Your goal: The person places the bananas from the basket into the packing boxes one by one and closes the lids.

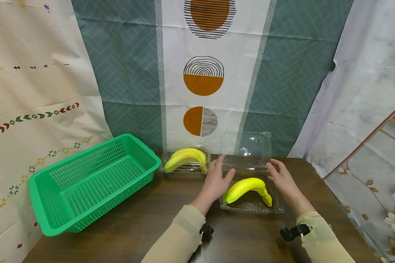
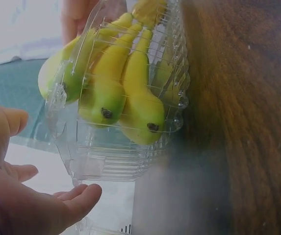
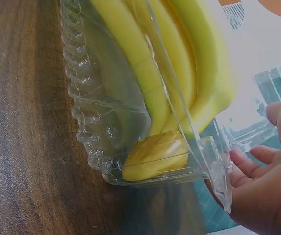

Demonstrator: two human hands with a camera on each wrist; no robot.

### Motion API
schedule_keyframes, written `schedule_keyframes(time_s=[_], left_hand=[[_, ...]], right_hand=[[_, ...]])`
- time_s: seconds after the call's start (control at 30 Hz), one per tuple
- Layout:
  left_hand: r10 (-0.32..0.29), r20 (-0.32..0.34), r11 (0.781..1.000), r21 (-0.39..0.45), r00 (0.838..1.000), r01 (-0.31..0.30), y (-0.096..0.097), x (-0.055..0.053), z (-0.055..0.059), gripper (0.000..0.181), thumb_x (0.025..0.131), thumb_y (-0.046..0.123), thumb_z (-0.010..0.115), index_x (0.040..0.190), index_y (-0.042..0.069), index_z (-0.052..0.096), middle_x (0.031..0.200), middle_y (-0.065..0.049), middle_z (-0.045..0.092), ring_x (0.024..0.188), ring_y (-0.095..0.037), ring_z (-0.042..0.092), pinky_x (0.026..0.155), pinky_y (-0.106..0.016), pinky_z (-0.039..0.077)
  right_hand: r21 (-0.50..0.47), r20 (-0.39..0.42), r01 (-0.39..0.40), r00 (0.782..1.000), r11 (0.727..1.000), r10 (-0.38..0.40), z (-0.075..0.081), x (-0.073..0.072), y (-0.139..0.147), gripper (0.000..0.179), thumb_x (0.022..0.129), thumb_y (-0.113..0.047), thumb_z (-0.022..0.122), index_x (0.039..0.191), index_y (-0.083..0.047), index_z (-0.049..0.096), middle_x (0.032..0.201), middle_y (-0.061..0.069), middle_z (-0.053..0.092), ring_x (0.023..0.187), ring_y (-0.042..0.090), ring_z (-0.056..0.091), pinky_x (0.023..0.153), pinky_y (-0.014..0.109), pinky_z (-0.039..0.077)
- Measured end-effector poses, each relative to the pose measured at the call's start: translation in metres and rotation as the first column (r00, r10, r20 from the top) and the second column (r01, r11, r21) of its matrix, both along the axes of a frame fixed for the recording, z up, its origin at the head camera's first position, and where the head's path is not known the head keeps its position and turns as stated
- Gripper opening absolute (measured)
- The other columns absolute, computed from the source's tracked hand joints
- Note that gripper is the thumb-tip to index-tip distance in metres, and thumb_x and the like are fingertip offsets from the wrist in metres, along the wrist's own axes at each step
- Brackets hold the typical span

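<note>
A clear plastic clamshell box [image 1: 250, 210] lies on the table with its lid [image 1: 247, 144] raised at the back. In its base rests a bunch of yellow bananas [image 1: 247, 185], green at the tips in the left wrist view. My left hand [image 1: 216, 181] is at the box's left side, fingers extended and thumb apart, fingertips right at the rim in the left wrist view. On the opposite side, my right hand [image 1: 284, 182] has its fingertips by the lid's lower right corner. In the right wrist view its fingers lie partly behind the box's rim.
Another clear clamshell box [image 1: 168, 149] holding bananas [image 1: 184, 153] stands behind and left of my left hand. A green perforated plastic basket [image 1: 95, 212] sits on the left of the brown wooden table [image 1: 141, 226]. Patterned cloths [image 1: 128, 73] hang around the table.
</note>
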State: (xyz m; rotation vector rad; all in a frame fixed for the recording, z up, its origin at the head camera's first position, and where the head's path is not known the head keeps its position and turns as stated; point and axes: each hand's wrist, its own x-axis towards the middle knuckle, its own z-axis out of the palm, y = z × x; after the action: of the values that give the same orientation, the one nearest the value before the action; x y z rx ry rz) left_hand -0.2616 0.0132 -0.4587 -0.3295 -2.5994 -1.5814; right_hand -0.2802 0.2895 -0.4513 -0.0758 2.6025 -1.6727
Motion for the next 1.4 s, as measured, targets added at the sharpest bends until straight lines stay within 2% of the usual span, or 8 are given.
schedule_keyframes(time_s=[0.17, 0.4, 0.6, 0.83, 1.13, 1.4], left_hand=[[-0.002, -0.012, 1.0, -0.008, 1.0, 0.002, 0.0, 0.0, 0.002, 0.077, 0.115, 0.042, 0.06, 0.178, 0.019, 0.022, 0.176, -0.021, 0.026, 0.15, -0.047, 0.049, 0.119, -0.065, 0.042], [-0.004, -0.031, 1.0, -0.016, 1.0, 0.003, 0.0, 0.001, 0.004, 0.081, 0.114, 0.042, 0.06, 0.179, 0.017, 0.017, 0.179, -0.019, 0.025, 0.157, -0.042, 0.041, 0.122, -0.065, 0.039], [-0.004, -0.044, 1.0, -0.014, 0.999, 0.004, 0.001, 0.004, 0.008, 0.083, 0.114, 0.042, 0.061, 0.179, 0.019, 0.015, 0.18, -0.016, 0.024, 0.16, -0.039, 0.037, 0.123, -0.064, 0.038], [0.0, -0.055, 1.0, -0.015, 0.998, -0.001, 0.001, 0.008, 0.014, 0.081, 0.114, 0.041, 0.061, 0.179, 0.023, 0.015, 0.18, -0.015, 0.024, 0.159, -0.041, 0.038, 0.121, -0.067, 0.039], [-0.008, -0.092, 0.999, -0.032, 0.996, 0.005, -0.001, 0.013, 0.019, 0.08, 0.115, 0.041, 0.061, 0.179, 0.02, 0.017, 0.18, -0.016, 0.024, 0.162, -0.04, 0.032, 0.122, -0.068, 0.036], [-0.021, -0.078, 0.999, -0.036, 0.997, 0.018, -0.001, 0.017, 0.023, 0.081, 0.115, 0.044, 0.06, 0.179, 0.024, 0.016, 0.182, -0.011, 0.022, 0.165, -0.038, 0.026, 0.125, -0.069, 0.032]], right_hand=[[-0.019, -0.005, 0.011, 1.0, 1.0, -0.011, 0.001, 0.0, -0.001, 0.078, 0.121, -0.043, 0.041, 0.174, 0.004, 0.008, 0.172, 0.036, 0.024, 0.155, 0.055, 0.034, 0.125, 0.067, 0.031], [0.019, 0.033, 0.015, 0.999, 1.0, -0.016, 0.006, 0.004, -0.001, 0.079, 0.12, -0.047, 0.04, 0.177, -0.002, 0.006, 0.177, 0.033, 0.019, 0.154, 0.059, 0.035, 0.125, 0.071, 0.027], [0.023, 0.0, 0.023, 1.0, 0.999, -0.023, 0.01, 0.009, -0.001, 0.08, 0.12, -0.049, 0.041, 0.177, -0.002, 0.008, 0.176, 0.033, 0.021, 0.154, 0.06, 0.035, 0.125, 0.071, 0.028], [0.026, -0.031, 0.038, 0.999, 0.999, -0.037, 0.013, 0.012, -0.001, 0.083, 0.119, -0.052, 0.041, 0.176, 0.0, 0.011, 0.176, 0.033, 0.022, 0.153, 0.059, 0.036, 0.125, 0.069, 0.029], [0.043, -0.021, 0.063, 0.998, 0.997, -0.062, 0.018, 0.018, 0.0, 0.081, 0.119, -0.053, 0.04, 0.176, -0.002, 0.014, 0.178, 0.03, 0.022, 0.153, 0.059, 0.038, 0.126, 0.069, 0.028], [0.027, -0.029, 0.067, 0.997, 0.997, -0.066, 0.021, 0.024, 0.001, 0.081, 0.119, -0.053, 0.039, 0.176, -0.002, 0.013, 0.177, 0.032, 0.021, 0.152, 0.06, 0.039, 0.125, 0.07, 0.027]])
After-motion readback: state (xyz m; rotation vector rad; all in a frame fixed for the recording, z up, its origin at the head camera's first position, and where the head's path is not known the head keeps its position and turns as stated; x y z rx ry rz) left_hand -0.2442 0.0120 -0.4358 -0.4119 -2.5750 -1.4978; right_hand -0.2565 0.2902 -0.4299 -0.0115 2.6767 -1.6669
